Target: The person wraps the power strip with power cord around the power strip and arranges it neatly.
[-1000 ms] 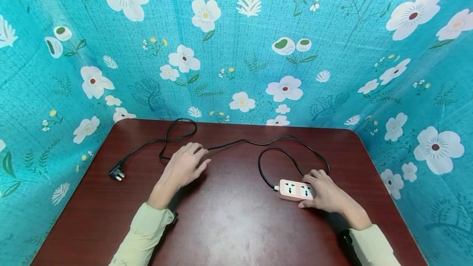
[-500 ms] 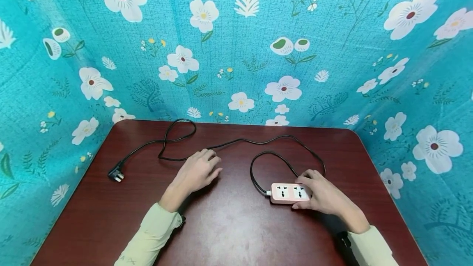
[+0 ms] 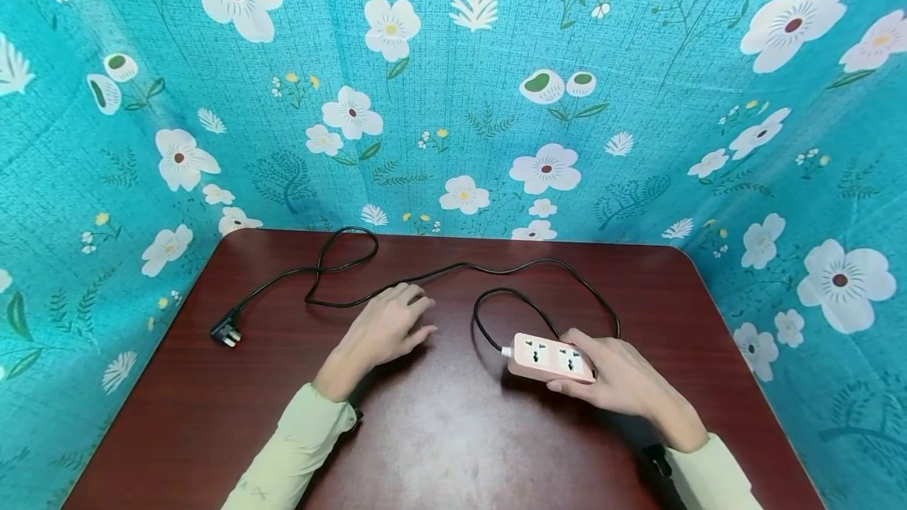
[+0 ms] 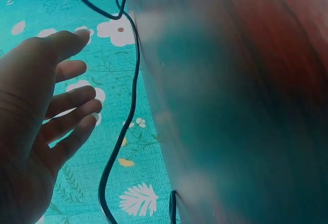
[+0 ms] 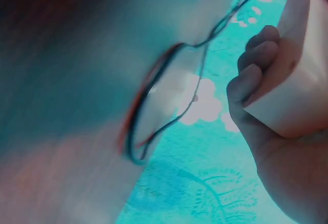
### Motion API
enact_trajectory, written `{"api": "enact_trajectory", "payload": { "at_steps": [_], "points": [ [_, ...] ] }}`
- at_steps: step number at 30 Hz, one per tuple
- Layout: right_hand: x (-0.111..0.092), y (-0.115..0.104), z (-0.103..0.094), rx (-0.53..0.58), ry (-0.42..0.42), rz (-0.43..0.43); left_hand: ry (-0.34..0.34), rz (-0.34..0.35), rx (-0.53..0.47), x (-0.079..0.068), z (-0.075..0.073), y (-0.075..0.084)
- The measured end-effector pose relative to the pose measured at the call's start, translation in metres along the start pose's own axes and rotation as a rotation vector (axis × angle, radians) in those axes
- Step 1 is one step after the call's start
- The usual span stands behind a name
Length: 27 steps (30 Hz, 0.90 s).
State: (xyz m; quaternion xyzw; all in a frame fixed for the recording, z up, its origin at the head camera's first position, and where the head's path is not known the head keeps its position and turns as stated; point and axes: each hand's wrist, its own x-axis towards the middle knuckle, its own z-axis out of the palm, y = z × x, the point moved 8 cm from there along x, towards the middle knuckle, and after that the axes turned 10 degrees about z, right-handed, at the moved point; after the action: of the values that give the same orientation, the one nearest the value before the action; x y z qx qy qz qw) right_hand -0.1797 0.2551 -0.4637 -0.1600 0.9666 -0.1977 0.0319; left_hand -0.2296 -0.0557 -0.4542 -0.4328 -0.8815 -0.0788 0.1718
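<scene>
My right hand (image 3: 627, 380) grips the right end of a pink power strip (image 3: 544, 356) with two white outlets. The strip's left end is tilted up over its shadow on the table. In the right wrist view, fingers (image 5: 245, 84) curl round the strip's side (image 5: 294, 103). My left hand (image 3: 386, 327) hovers over the table left of the strip, holding nothing, fingers loosely bent. Just beyond its fingertips runs the black cord (image 3: 464, 265), which loops back to the strip. A black three-pin plug (image 3: 227, 333) lies at the cord's far end, on the left.
The dark red table (image 3: 439, 447) has a glossy top that mirrors the surroundings. Blue floral cloth (image 3: 439, 101) hangs along its back and sides. A loop of cord (image 3: 347, 246) lies near the back edge on the left.
The power strip has moved left with my right hand, and its left end has risen. My left hand has shifted right along the cord. The plug stays put.
</scene>
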Motion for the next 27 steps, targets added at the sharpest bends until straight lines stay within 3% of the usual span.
{"api": "enact_trajectory", "payload": {
  "at_steps": [9, 16, 22, 27],
  "points": [
    [-0.006, -0.032, -0.01, -0.002, -0.027, -0.058, -0.007, 0.01, -0.114, 0.016, 0.003, 0.006],
    [-0.009, -0.045, -0.016, -0.01, -0.04, -0.064, 0.022, 0.001, -0.188, 0.023, 0.003, 0.011],
    [-0.01, -0.054, -0.02, -0.013, -0.033, -0.104, 0.016, -0.046, -0.279, 0.025, 0.007, 0.011],
    [-0.005, -0.06, -0.025, -0.001, -0.012, -0.128, 0.049, -0.098, -0.414, 0.027, 0.007, 0.009]
  ]
}}
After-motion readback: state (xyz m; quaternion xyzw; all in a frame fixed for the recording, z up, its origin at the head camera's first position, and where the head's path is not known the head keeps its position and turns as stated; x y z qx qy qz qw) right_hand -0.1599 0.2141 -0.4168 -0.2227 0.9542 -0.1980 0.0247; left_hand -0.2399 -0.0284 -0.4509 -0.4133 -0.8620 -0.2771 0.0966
